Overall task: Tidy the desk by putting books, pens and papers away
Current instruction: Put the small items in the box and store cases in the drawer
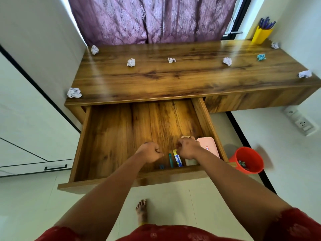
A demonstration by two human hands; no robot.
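— Over the open drawer [111, 136], what are your hands doing?

— Both hang above its front part. My left hand [150, 152] is curled into a fist with nothing in it. My right hand [188, 148] is curled too, beside the top of a yellow and blue tube [177, 158]; whether it pinches the tube, I cannot tell.

— What else lies in the drawer?

— A green pen [171, 160] just left of the tube, a small blue cap [161, 166] near the front wall, and a pink case [209, 147] against the right wall.

— And beyond the drawer?

— Crumpled white paper balls [131, 62] are scattered over the worktop [182, 79], one teal ball [261, 57] far right. A yellow holder [261, 36] full of blue pens [266, 23] stands at the back right corner. A red bin [247, 160] sits on the floor, right of the drawer.
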